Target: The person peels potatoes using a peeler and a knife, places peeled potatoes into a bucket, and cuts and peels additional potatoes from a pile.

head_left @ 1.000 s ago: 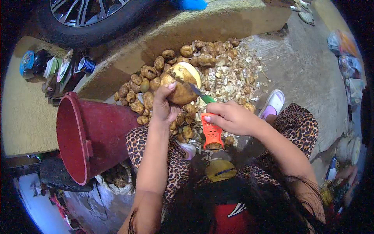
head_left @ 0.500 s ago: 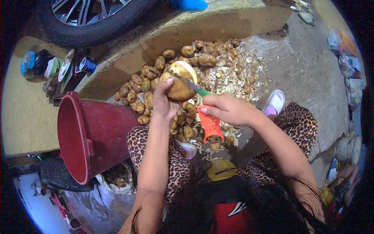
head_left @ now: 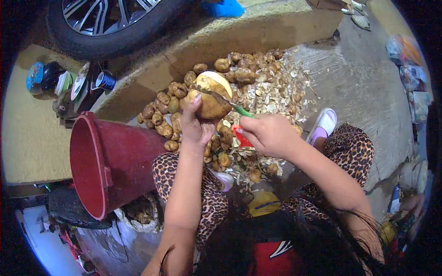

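Observation:
My left hand (head_left: 198, 124) is wrapped round a large brown tuber (head_left: 209, 106), like an oversized potato, and holds it up from below. A pale cut face (head_left: 216, 83) shows along its upper side. In my right hand (head_left: 267, 131) is a knife with a green handle (head_left: 241, 110); its dark blade lies against the tuber's right side. A red-orange piece (head_left: 241, 137) shows under my right fingers, mostly hidden, and I cannot make out what it is. Below and beyond my hands lie many small brown potatoes (head_left: 163, 129) and a heap of pale peelings (head_left: 271, 92).
A tipped dark red bucket (head_left: 133, 161) lies at the left, its mouth facing left. A low concrete ledge (head_left: 184, 50) runs behind the pile, with a car wheel (head_left: 110, 32) above it. Shoes and leopard-print trousers (head_left: 354, 147) flank the peelings. Bags (head_left: 414, 87) stand along the right.
The red-orange piece, which hung long below my right hand, now shows only as a small patch beside the fingers. My right hand has shifted slightly; the tuber stays in my left hand.

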A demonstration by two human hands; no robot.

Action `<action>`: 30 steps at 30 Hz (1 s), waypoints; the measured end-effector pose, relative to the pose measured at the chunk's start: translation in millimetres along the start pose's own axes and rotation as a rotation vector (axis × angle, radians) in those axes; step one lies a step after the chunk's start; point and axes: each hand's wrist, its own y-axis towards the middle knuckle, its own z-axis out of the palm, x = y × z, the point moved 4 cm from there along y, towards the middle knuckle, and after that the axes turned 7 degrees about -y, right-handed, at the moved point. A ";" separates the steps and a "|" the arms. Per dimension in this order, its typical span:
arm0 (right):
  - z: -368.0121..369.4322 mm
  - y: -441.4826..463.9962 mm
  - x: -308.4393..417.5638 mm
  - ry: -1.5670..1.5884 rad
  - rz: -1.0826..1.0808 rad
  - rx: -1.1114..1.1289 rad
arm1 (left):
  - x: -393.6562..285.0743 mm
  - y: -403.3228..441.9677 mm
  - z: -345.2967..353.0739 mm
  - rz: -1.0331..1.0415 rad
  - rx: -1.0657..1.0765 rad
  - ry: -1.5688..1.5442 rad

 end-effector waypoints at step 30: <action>28.2 0.5 -2.8 -0.147 0.014 0.087 | -3.0 -3.2 8.3 0.058 -0.005 0.214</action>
